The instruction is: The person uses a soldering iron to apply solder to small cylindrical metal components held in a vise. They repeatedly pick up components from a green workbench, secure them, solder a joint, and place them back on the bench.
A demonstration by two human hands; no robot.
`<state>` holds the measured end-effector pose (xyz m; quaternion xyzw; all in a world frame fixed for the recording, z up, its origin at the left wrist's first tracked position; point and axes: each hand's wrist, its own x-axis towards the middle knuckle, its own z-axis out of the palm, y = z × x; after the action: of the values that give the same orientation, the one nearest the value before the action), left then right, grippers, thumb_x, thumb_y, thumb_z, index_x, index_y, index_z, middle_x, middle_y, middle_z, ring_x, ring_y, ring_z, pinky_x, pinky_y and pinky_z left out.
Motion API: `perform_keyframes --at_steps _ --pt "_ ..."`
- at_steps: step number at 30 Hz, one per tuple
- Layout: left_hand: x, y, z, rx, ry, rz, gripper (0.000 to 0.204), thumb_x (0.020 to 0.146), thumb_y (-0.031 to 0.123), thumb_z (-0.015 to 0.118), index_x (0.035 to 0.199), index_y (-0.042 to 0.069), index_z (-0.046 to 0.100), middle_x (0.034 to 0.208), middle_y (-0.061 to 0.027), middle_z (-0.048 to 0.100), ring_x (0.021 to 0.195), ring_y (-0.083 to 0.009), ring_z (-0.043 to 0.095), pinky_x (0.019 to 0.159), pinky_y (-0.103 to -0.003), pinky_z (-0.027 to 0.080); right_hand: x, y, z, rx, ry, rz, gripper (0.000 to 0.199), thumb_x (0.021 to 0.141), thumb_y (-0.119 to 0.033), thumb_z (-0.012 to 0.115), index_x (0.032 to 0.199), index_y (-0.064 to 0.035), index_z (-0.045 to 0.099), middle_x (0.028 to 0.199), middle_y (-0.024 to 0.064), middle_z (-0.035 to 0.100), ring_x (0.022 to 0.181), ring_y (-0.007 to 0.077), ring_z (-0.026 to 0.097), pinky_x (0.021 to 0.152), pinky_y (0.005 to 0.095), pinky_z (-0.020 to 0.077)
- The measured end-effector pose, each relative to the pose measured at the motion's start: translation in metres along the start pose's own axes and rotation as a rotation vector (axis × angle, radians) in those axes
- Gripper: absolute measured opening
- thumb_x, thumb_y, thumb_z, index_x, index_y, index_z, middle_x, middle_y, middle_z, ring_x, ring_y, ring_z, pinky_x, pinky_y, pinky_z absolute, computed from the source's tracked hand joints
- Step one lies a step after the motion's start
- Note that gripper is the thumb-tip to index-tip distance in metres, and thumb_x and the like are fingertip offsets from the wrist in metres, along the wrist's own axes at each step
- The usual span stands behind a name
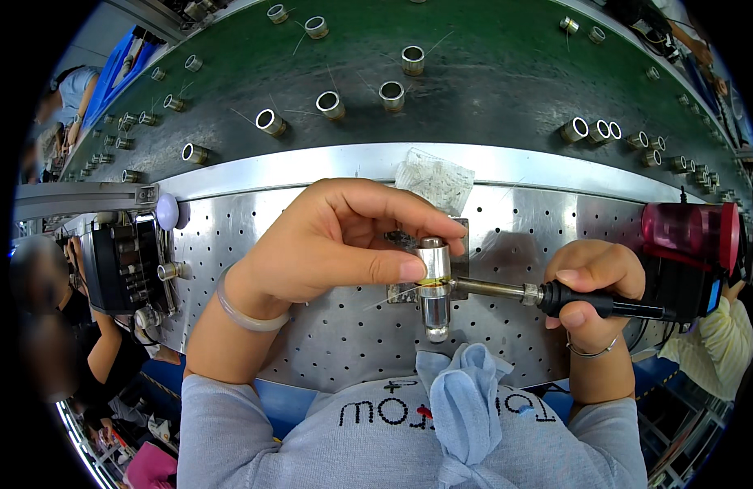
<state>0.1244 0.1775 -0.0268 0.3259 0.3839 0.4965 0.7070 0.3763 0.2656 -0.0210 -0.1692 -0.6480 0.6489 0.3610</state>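
Observation:
My left hand pinches a shiny metal cylinder between thumb and fingers. A yellowish band rings its middle, and a thin wire sticks out to the left. Below the band it continues as a narrower polished part with a rounded end. In my right hand is a soldering iron, gripped by its black handle. The iron's tip points left and meets the cylinder at the band; whether it truly touches is hard to tell. Behind the cylinder, a dark square plate is partly hidden by my left hand.
Beyond the perforated metal table runs a green belt with several metal rings, some trailing thin wires. A crumpled whitish cloth lies at the metal rail. A dark red transparent box stands right, a black device left. Other people sit at both sides.

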Motion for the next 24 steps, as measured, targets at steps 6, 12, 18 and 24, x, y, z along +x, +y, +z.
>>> perform_keyframes --at_steps 6,12,18,24 --pt "0.0 0.001 0.0 0.014 0.01 -0.02 0.034 0.069 0.001 0.071 0.101 -0.005 0.063 0.096 -0.0164 0.063 0.089 -0.0216 0.061 0.081 -0.029 0.048 0.001 0.001 -0.001 -0.022 -0.027 -0.037 0.027 0.064 0.0 0.075 0.086 0.0002 0.059 0.065 0.0076 0.059 0.054 0.0159 0.056 0.051 0.0246 0.0431" --pt "-0.001 0.013 0.005 0.058 0.013 -0.049 0.04 0.065 -0.003 0.073 0.103 -0.006 0.062 0.097 -0.0166 0.062 0.093 -0.0217 0.061 0.077 -0.026 0.053 0.003 -0.002 -0.001 -0.052 -0.046 -0.048 0.026 0.065 0.0 0.075 0.086 0.0002 0.059 0.063 0.0081 0.058 0.052 0.0159 0.055 0.05 0.025 0.0419" --pt "0.003 0.006 0.0 0.018 -0.02 -0.062 0.041 0.064 -0.005 0.072 0.104 -0.007 0.061 0.098 -0.0167 0.062 0.092 -0.0214 0.061 0.077 -0.027 0.053 -0.002 -0.001 -0.005 -0.017 0.081 -0.008 0.024 0.069 -0.004 0.075 0.083 0.0007 0.056 0.066 0.0078 0.058 0.051 0.0144 0.053 0.05 0.0242 0.0413" --pt "0.007 0.001 -0.003 0.034 -0.036 -0.02 0.048 0.065 0.002 0.075 0.11 -0.006 0.058 0.099 -0.0165 0.062 0.091 -0.0194 0.061 0.079 -0.028 0.052 0.0 0.0 -0.004 0.074 0.081 -0.006 0.026 0.07 -0.006 0.075 0.083 0.0008 0.054 0.067 0.0091 0.057 0.052 0.0122 0.054 0.049 0.0223 0.0412"
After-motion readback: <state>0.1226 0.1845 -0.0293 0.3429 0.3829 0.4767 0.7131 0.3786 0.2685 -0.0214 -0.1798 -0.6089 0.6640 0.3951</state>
